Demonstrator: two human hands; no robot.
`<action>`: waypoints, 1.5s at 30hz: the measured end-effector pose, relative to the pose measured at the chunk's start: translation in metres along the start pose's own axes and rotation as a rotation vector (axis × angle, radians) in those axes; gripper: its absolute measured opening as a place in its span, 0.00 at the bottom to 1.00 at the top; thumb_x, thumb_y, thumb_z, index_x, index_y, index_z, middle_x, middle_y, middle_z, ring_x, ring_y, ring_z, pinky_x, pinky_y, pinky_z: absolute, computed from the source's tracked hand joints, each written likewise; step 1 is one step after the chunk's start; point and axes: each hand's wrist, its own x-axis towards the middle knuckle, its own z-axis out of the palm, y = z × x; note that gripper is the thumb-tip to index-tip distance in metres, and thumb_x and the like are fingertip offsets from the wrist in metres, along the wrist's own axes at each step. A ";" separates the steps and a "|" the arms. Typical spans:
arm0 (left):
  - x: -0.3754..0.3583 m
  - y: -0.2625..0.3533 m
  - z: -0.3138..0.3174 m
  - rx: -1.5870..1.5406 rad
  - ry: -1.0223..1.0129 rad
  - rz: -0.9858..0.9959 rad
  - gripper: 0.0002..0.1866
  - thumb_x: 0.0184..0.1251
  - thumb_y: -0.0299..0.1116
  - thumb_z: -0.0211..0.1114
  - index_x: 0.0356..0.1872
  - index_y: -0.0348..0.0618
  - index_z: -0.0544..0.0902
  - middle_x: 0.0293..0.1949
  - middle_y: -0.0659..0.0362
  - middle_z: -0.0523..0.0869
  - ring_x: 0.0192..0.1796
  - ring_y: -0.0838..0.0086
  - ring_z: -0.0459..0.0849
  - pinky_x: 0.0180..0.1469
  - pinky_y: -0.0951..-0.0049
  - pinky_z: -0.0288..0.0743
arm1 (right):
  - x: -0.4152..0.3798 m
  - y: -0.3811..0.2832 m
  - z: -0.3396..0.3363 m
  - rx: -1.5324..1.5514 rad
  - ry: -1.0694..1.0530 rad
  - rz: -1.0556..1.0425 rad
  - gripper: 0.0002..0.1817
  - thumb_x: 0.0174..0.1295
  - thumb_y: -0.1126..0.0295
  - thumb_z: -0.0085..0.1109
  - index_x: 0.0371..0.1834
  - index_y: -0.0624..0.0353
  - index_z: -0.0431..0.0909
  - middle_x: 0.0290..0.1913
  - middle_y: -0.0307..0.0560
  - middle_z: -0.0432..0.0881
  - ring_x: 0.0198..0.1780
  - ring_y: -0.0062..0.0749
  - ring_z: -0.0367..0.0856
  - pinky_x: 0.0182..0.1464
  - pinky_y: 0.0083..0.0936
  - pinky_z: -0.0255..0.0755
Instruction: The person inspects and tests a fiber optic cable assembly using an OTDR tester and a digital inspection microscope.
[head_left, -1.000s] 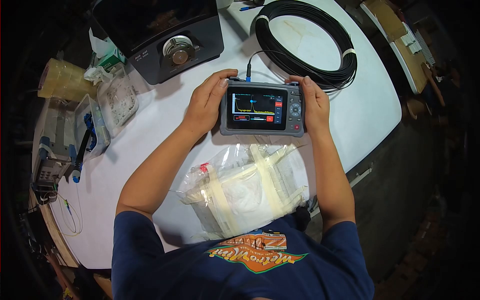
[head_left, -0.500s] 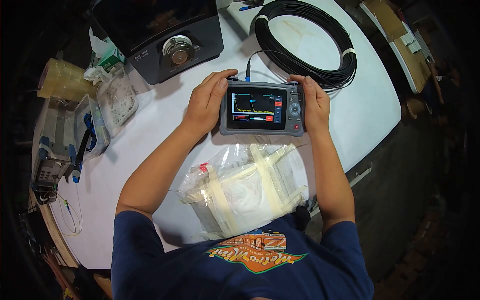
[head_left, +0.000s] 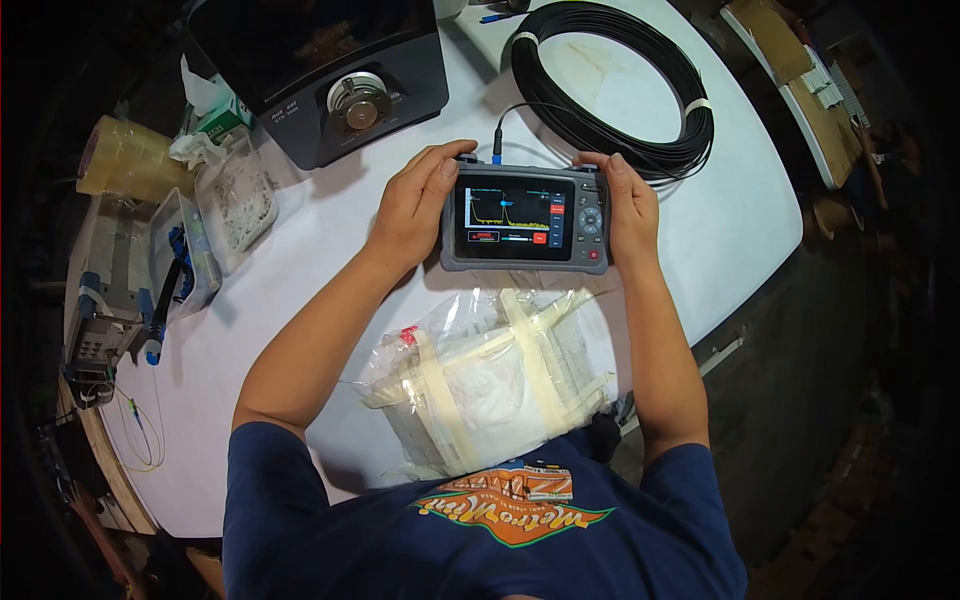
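Holding a grey handheld tester (head_left: 523, 217) between both hands, the person keeps it just above the middle of the white desk (head_left: 300, 270), its lit screen facing up. The left hand (head_left: 415, 205) wraps the tester's left end: its fingers (head_left: 432, 158) lie close together and curl over the top edge, while the thumb presses along the left side of the screen frame. The right hand (head_left: 630, 210) clasps the right end the same way, fingers together over the top right corner and the thumb laid down the right side beside the buttons. A thin black lead (head_left: 540, 105) plugs into the tester's top edge and runs toward a large coil of black cable (head_left: 612, 85) lying near the desk's far right edge. Between the tester and the person's body, at the desk's near edge, lies a clear plastic bundle (head_left: 490, 375) strapped with pale tape. A black machine (head_left: 320, 75) with a round metal hub stands at the far left corner.
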 end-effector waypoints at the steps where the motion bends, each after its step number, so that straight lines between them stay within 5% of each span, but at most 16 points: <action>1: 0.000 0.001 -0.002 0.007 -0.037 -0.030 0.23 0.87 0.43 0.47 0.64 0.36 0.81 0.55 0.51 0.86 0.58 0.67 0.83 0.66 0.71 0.71 | 0.000 0.000 0.000 0.008 -0.001 0.008 0.28 0.82 0.50 0.49 0.52 0.67 0.87 0.43 0.43 0.88 0.44 0.19 0.82 0.50 0.17 0.74; 26: -0.001 0.001 -0.003 0.090 0.037 0.201 0.20 0.84 0.41 0.53 0.59 0.35 0.82 0.61 0.50 0.82 0.62 0.61 0.81 0.65 0.68 0.72 | -0.001 0.001 -0.001 -0.079 0.081 -0.125 0.28 0.82 0.49 0.49 0.52 0.67 0.87 0.47 0.45 0.89 0.47 0.22 0.81 0.53 0.21 0.73; 45: -0.001 0.003 -0.003 0.058 0.033 0.178 0.21 0.84 0.42 0.53 0.61 0.34 0.81 0.61 0.49 0.82 0.64 0.60 0.81 0.68 0.68 0.70 | -0.001 0.001 -0.002 -0.043 0.006 -0.182 0.28 0.82 0.50 0.48 0.55 0.67 0.86 0.53 0.49 0.89 0.56 0.30 0.83 0.62 0.26 0.72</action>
